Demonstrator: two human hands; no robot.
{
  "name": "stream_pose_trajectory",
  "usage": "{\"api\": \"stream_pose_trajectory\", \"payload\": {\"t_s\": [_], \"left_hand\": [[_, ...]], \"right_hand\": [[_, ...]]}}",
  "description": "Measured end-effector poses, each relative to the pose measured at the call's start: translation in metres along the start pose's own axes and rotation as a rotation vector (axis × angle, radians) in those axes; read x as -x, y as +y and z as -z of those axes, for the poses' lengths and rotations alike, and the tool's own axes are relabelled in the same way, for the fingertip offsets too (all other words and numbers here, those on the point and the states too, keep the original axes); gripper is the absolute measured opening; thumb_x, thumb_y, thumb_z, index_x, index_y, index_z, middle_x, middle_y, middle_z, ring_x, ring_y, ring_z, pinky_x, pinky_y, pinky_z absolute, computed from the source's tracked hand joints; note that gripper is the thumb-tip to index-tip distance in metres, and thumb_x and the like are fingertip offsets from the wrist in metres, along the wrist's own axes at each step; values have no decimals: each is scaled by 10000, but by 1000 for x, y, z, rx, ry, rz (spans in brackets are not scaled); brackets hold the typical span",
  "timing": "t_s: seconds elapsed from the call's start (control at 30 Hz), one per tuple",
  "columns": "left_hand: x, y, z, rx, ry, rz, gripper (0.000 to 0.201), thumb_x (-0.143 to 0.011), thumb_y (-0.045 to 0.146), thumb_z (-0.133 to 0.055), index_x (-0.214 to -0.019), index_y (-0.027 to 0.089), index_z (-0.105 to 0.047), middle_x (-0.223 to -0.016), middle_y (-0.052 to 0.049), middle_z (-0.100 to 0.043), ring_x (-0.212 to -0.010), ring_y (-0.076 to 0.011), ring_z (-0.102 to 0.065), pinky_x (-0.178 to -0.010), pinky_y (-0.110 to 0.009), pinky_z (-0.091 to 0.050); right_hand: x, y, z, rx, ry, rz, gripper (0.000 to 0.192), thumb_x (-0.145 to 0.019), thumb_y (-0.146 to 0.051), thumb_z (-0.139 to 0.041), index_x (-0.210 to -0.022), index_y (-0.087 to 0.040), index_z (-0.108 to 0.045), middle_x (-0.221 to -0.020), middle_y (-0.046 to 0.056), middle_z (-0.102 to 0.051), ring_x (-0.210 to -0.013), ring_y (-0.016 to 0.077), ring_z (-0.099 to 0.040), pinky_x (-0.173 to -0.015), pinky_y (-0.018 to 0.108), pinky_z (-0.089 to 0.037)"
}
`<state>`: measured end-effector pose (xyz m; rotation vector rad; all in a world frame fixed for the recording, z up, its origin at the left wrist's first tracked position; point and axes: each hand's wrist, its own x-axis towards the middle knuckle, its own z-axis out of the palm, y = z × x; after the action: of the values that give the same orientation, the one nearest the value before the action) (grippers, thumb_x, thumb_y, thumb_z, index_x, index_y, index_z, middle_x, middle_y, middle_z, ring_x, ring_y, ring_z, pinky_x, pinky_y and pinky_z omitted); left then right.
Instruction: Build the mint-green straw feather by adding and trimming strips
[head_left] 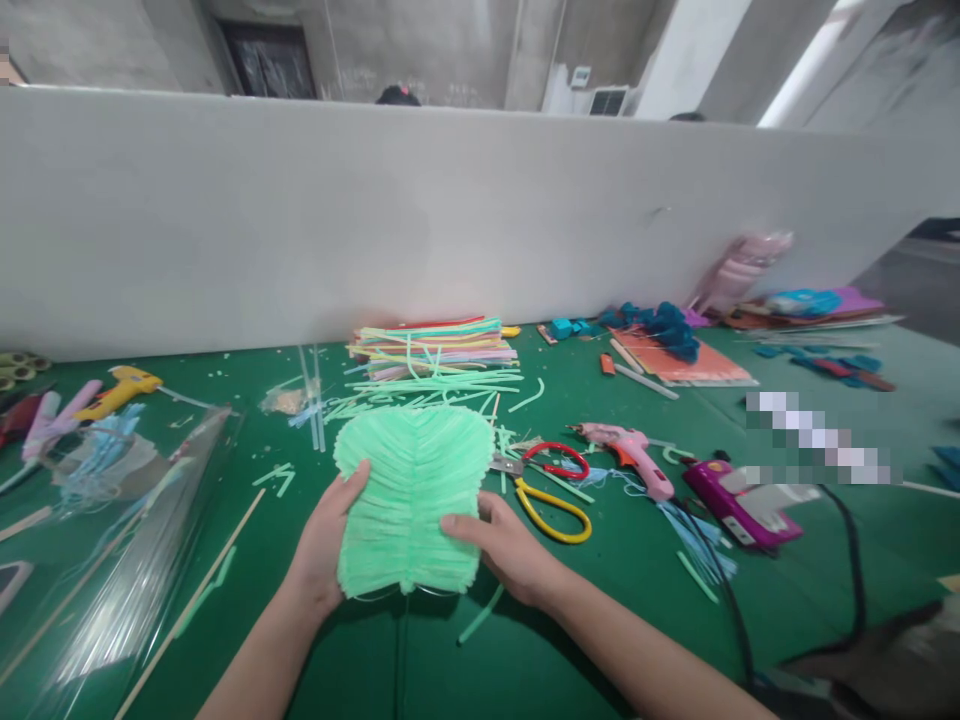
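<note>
On the green table [585, 640], right in front of the person, both hands hold up a light green leaf-shaped mat [409, 500] made of straw pieces laid side by side. Left hand [326, 545] grips the mat's left edge, thumb on the face near the top, other fingers hidden behind it, so whether they are spread or together I cannot tell. Right hand [506, 545] clamps the lower right edge, thumb pressed flat across the front, fingers underneath. Mat is tilted toward the camera, lower edge just above the cloth. Judgement: a piece like this looks floppy, so support from both sides with flat thumbs seems the safe way, gentle pressure, no bending along the centre seam, keep it level so glued strips do not peel. Just right of the mat lie scissors [551, 485] with red and yellow handles, near the right hand. Further right a pink glue gun [630, 455] and a purple glue gun [739, 500] with black cords running toward the near edge; the cords could snag a sleeve. Behind the mat a stack of coloured straws [435, 350] against the white partition wall [450, 210], loose green offcuts all around. Left side has a clear plastic sheet [112, 560], a wooden stick [191, 605] and a yellow glue gun [120, 390]. Free room is mostly the bare cloth straight below the hands
</note>
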<state>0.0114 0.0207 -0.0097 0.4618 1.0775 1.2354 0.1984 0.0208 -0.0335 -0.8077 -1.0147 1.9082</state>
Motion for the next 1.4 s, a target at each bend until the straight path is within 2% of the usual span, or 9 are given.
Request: {"api": "stream_pose_trajectory", "payload": {"t_s": [0.23,0.33,0.43,0.57,0.73,0.83,1.03,1.23,1.4], "left_hand": [[0,-3,-2,-6,-8,-14,404,-824,313,-687,-1193,153,-652,-1111,-108,-747,-1035,-305,-691,-883,-388,-577],[3,-4,-4,-6,-9,-24,394,-827,311,-687,-1195,173,-651,-1117,-94,-746,-1048,-299,-686,-884,-376,-576],[6,-4,-6,-10,-13,-30,416,-819,323,-697,-1203,173,-647,-1112,-98,-748,-1049,-307,-684,-877,-378,-579],[6,-5,-6,-21,-5,-31,443,-808,328,-708,-1212,160,-638,-1112,-110,-746,-1045,-312,-685,-873,-379,-580],[5,-5,-5,-31,5,-33,488,-804,358,-706,-1238,151,-618,-1092,-113,-751,-1026,-315,-692,-869,-400,-577],[5,-6,-5,-47,-8,-32,521,-796,386,-709,-1246,141,-613,-1090,-120,-750,-1030,-323,-688,-874,-409,-571],[2,-5,-1,-152,-14,-23,532,-813,446,-675,-1250,150,-605,-1127,-136,-733,-1044,-327,-680,-849,-421,-572],[3,-5,-1,-337,-109,15,583,-606,291,-870,-1126,118,-671,-1069,-170,-748,-933,-355,-711,-810,-454,-573],[2,-5,-1,-390,-144,8,511,-623,321,-855,-1057,105,-694,-1032,-164,-759,-929,-358,-709,-810,-463,-567]], "right_hand": [[0,1,-1,-25,117,-77,370,-621,-320,-798,-936,-154,-696,-929,60,-739,-916,248,-670,-861,379,-484],[1,4,-1,-6,216,-108,279,-645,-254,-731,-900,-162,-666,-908,37,-733,-920,238,-656,-823,352,-476],[0,5,-2,12,250,-118,241,-661,-191,-654,-900,-161,-658,-897,23,-731,-919,226,-649,-824,339,-465],[0,4,-4,7,215,-100,301,-659,-178,-664,-959,-161,-664,-942,30,-736,-943,230,-653,-859,351,-468],[0,1,-4,-35,68,-62,453,-654,-284,-791,-1067,-137,-678,-1054,89,-729,-981,255,-670,-953,406,-464],[-1,1,-3,-40,31,-46,486,-668,-302,-813,-1100,-128,-676,-1090,110,-721,-1006,259,-671,-988,425,-450],[-1,1,-2,-49,31,2,468,-735,-345,-789,-1128,-121,-669,-1120,127,-712,-1029,271,-671,-974,442,-469],[-4,2,2,-67,84,52,484,-801,-387,-730,-1201,-137,-624,-1131,125,-709,-1011,268,-678,-895,438,-516],[-5,1,5,-63,94,60,469,-792,-372,-744,-1181,-134,-637,-1140,122,-705,-1006,261,-678,-880,415,-524]]}}
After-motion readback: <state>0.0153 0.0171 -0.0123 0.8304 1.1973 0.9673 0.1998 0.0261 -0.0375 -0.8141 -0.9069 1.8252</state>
